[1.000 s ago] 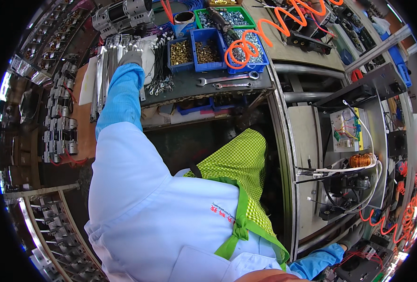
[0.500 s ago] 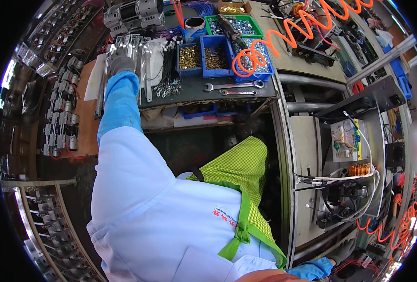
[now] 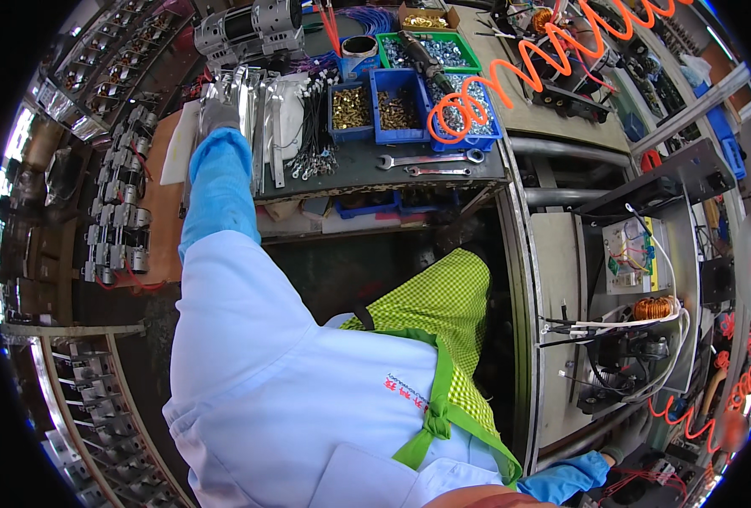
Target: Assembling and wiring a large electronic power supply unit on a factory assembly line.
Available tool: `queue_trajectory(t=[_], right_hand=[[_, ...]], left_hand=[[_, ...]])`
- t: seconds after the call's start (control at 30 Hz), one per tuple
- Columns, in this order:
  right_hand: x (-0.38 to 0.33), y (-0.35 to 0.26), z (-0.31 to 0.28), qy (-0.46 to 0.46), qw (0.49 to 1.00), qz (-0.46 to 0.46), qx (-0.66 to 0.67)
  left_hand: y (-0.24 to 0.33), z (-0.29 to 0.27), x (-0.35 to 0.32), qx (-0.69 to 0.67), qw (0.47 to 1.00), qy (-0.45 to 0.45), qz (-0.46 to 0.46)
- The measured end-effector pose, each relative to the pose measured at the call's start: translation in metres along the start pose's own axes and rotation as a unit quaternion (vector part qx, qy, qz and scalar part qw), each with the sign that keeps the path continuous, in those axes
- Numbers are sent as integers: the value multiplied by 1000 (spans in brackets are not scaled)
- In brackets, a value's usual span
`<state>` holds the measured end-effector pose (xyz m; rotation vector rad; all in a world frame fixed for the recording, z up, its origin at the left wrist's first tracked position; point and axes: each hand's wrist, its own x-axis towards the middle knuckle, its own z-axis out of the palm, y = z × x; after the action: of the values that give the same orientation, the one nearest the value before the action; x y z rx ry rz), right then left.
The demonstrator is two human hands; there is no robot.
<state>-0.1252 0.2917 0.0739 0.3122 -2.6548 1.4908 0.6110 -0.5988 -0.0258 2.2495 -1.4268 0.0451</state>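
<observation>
My left hand (image 3: 219,117), in a grey glove below a blue sleeve cover, reaches to the bundle of long metal strips (image 3: 244,100) on the dark workbench. Its fingers blend into the strips, so I cannot see whether it grips one. Black cables with ring terminals (image 3: 312,152) lie just right of the strips. At the lower right, my right hand (image 3: 625,444), also gloved, is beside the conveyor frame, near a dark unit with red wires (image 3: 659,478). Its fingers are too dim and partly hidden to read.
Blue bins (image 3: 397,118) of brass fasteners and a green tray (image 3: 452,51) of silver ones stand on the bench. Two wrenches (image 3: 430,159) lie at its edge. An orange coiled hose (image 3: 553,51) hangs above. An open metal chassis (image 3: 646,279) sits on the right line.
The whole view has shifted slightly, moving the bench a little rightward. My left hand stays at the metal strips. My right hand remains at the lower right, its glove now less visible.
</observation>
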Motion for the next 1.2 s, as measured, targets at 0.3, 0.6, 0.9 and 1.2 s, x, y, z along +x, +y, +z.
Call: queue_trajectory(t=[0.3,0.6,0.9,1.2], right_hand=[[-108,-167,40,178,935,-251,-178],[-197,-223,133,-173,836,-436,-287],[-246,-158,-18,-143,868,-120,-461],[-216,-164,-45,-82,789,-3,-608]], left_hand=[[221,-193,-190,-486,752,-120,428],[264,-206,-550,-159,187,-818,520],[262,-161,-701,-75,46,-822,563],[266,-100,-781,-313,361,-316,819]])
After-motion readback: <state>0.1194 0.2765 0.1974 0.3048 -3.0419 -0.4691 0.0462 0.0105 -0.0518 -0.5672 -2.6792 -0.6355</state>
